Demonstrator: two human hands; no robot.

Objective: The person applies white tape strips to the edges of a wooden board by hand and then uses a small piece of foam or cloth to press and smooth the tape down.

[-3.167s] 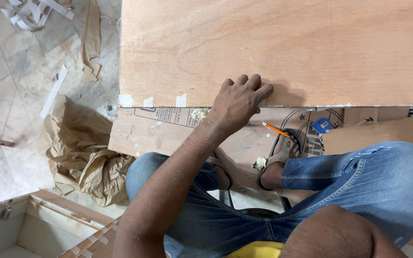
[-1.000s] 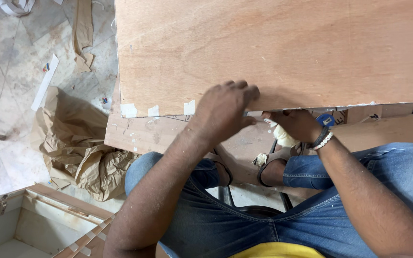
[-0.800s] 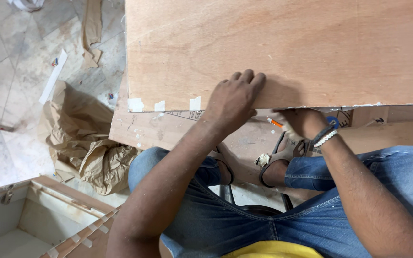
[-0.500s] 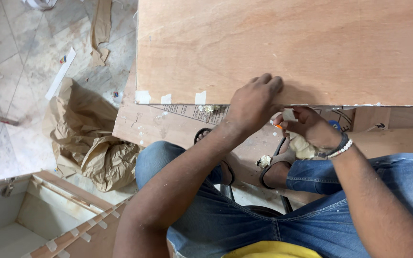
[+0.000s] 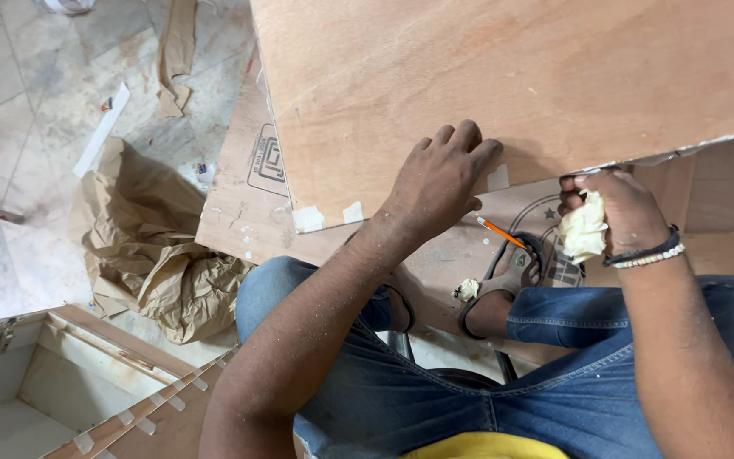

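Observation:
A large plywood board point(image 5: 511, 76) lies in front of me, its near edge raised above my knees. My left hand point(image 5: 439, 178) presses flat on the board's near edge, fingers spread over the top. My right hand point(image 5: 609, 212), with a bracelet on the wrist, grips a crumpled pale cloth wad point(image 5: 584, 229) against the underside of the board's edge at the right. An orange pencil point(image 5: 500, 231) lies on the lower board between my hands. White tape bits point(image 5: 309, 218) stick to the board's edge.
A second plywood sheet point(image 5: 239, 212) lies under the board on the tiled floor. Crumpled brown paper point(image 5: 150, 246) sits to the left. An open wooden box point(image 5: 36, 382) stands at the bottom left. My sandalled foot point(image 5: 503, 289) rests below the board.
The view has shifted, so the board now sits further right and tilted. My right hand came in from the right and now holds the cloth wad at the board's edge. My left hand stays on the edge.

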